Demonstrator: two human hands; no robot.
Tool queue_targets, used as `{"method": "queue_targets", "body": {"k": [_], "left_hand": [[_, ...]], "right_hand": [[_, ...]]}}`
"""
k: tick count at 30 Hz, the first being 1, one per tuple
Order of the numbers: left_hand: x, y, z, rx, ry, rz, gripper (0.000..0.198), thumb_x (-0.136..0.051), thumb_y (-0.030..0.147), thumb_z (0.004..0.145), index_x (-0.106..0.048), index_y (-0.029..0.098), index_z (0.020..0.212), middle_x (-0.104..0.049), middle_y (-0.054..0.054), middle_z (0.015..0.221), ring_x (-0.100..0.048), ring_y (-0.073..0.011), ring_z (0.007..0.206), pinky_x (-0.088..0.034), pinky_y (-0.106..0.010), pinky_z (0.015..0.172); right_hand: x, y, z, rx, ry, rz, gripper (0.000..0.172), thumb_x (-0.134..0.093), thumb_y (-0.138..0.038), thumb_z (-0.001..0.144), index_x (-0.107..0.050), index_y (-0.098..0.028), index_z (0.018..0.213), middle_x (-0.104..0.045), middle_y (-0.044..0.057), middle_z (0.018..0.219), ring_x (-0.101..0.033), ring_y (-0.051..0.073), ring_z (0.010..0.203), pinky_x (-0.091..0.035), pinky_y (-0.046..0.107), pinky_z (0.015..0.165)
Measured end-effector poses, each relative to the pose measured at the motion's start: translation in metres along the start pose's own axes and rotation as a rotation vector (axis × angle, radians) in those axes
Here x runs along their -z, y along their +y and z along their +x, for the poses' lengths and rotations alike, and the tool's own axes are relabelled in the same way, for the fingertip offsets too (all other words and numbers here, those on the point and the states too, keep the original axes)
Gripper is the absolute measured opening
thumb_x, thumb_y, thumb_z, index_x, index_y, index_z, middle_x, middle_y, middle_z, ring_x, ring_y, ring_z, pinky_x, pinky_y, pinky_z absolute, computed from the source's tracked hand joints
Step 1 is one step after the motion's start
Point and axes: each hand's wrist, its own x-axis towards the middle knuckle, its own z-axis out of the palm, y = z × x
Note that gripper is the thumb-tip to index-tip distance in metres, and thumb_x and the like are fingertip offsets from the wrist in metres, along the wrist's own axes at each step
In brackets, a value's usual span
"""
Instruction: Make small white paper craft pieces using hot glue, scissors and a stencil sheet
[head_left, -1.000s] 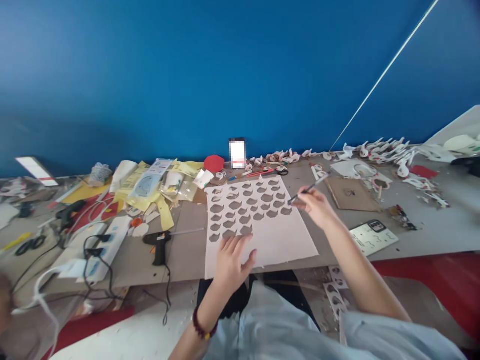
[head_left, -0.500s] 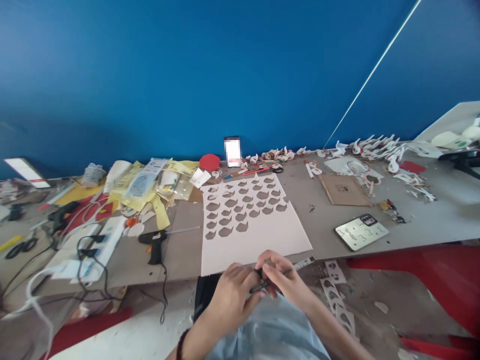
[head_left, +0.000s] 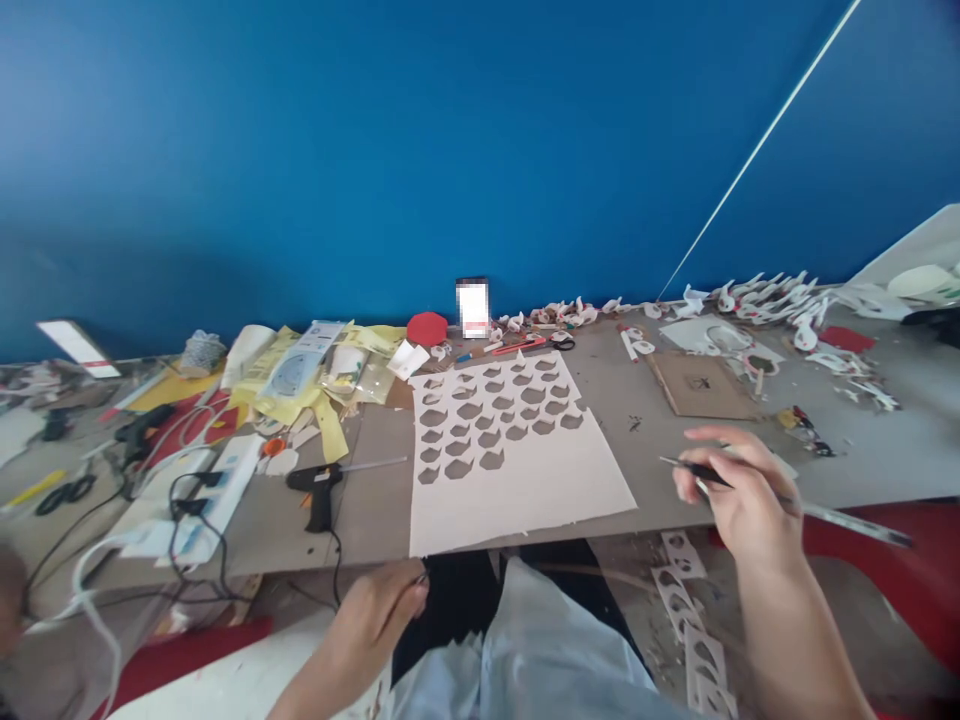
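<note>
A white sheet (head_left: pixel 525 480) with several rows of cut-out shapes lies on the grey table (head_left: pixel 645 390) in front of me. My right hand (head_left: pixel 742 495) hovers past the sheet's right edge, fingers closed on a thin craft knife (head_left: pixel 697 470) with its tip pointing left. My left hand (head_left: pixel 371 620) is low by the table's front edge, below the sheet's near left corner, its fingertips pinched on something small and dark that I cannot make out.
A black glue gun (head_left: pixel 319 485) lies left of the sheet, beside a white power strip (head_left: pixel 206 495) with cables. Yellow packets (head_left: pixel 300 375), a red disc (head_left: pixel 427 327) and white cut pieces (head_left: pixel 772 300) line the back. A brown card (head_left: pixel 701 385) sits right.
The hands, together at the sheet's front edge half a second ago, have parted: the right swung out to the right with the knife, the left dropped down to the left.
</note>
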Motion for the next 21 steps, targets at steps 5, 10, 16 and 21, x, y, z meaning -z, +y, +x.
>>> {"method": "queue_targets", "body": {"k": [5,10,16,21], "left_hand": [[-0.031,-0.002,0.047,-0.183,0.072,0.148,0.024,-0.038,0.026,0.094,-0.062,0.022,0.095,-0.065,-0.007,0.115,-0.058,-0.021,0.111,-0.049,-0.036,0.09],[-0.087,-0.009,0.102,-0.308,0.116,0.404,0.027,-0.047,0.032,0.091,-0.059,0.024,0.114,-0.057,-0.006,0.129,-0.047,-0.0264,0.125,-0.04,-0.048,0.102],[-0.107,-0.022,0.116,-0.355,0.092,0.499,0.038,-0.053,0.036,0.087,-0.054,0.021,0.123,-0.055,-0.007,0.132,-0.046,-0.0285,0.125,-0.04,-0.048,0.102],[-0.112,-0.028,0.128,-0.37,0.075,0.509,0.037,-0.049,0.036,0.09,-0.052,0.026,0.125,-0.051,-0.006,0.136,-0.043,-0.0258,0.129,-0.036,-0.046,0.104]], "right_hand": [[-0.044,0.025,0.008,-0.058,-0.342,-0.188,0.018,-0.061,-0.039,0.077,-0.064,-0.022,0.082,-0.062,0.003,0.068,-0.057,0.016,0.056,-0.047,0.029,0.051],[-0.095,0.072,0.012,-0.172,-0.365,-0.139,0.029,-0.056,-0.047,0.077,-0.061,-0.019,0.074,-0.061,0.003,0.069,-0.058,0.016,0.063,-0.049,0.03,0.06],[-0.084,0.1,0.022,-0.17,-0.323,-0.205,0.03,-0.054,-0.048,0.079,-0.061,-0.019,0.078,-0.065,0.004,0.079,-0.061,0.019,0.072,-0.048,0.03,0.068],[-0.079,0.101,0.033,-0.135,-0.334,-0.238,0.027,-0.055,-0.045,0.079,-0.058,-0.02,0.089,-0.065,0.005,0.087,-0.061,0.019,0.075,-0.048,0.032,0.071]]}}
